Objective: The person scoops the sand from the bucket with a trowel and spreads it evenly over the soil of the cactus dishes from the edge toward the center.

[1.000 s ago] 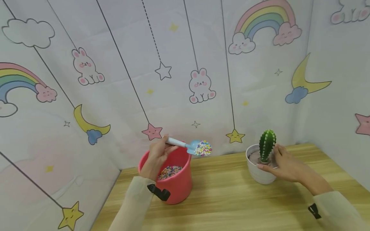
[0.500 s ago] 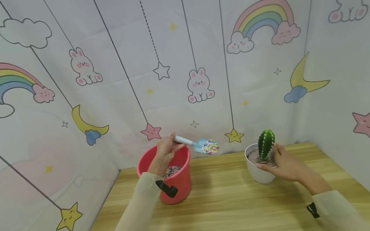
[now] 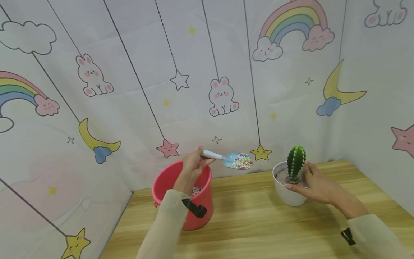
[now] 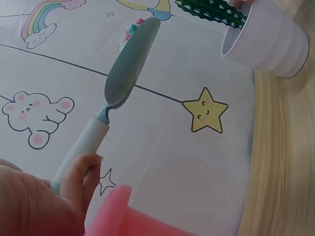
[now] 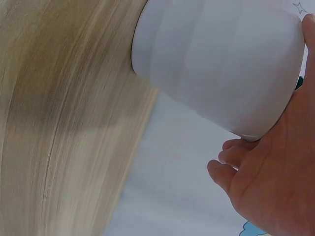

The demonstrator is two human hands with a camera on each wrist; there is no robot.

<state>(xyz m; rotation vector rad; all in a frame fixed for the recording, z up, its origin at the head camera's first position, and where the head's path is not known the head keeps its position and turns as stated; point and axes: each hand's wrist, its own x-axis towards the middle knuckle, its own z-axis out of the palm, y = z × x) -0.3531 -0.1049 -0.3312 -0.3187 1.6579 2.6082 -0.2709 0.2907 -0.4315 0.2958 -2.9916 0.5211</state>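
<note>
My left hand [image 3: 191,168] grips the white handle of a small light-blue shovel [image 3: 230,159], held above the bucket's right rim. Colourful beads [image 3: 243,161] are heaped on its blade, which points right toward the plant. In the left wrist view the underside of the shovel [image 4: 132,64] hides most of the heap. My right hand [image 3: 323,185] holds a white flowerpot [image 3: 289,194] by its right rim, thumb at the front and fingers behind. A green cactus [image 3: 296,163] stands upright in the pot's greyish fill. From the right wrist, the flowerpot [image 5: 216,59] shows its ridged side.
A red bucket [image 3: 202,212] with more beads [image 3: 196,191] inside stands at the left, partly covered by my left forearm. Bare wooden tabletop [image 3: 245,212] lies between bucket and pot. Behind the table rises a printed backdrop [image 3: 194,118] of stars, rabbits and rainbows.
My left hand has carried the loaded shovel rightward, out over the bucket's right rim and nearer to the pot. My right hand stays at the flowerpot's rim.
</note>
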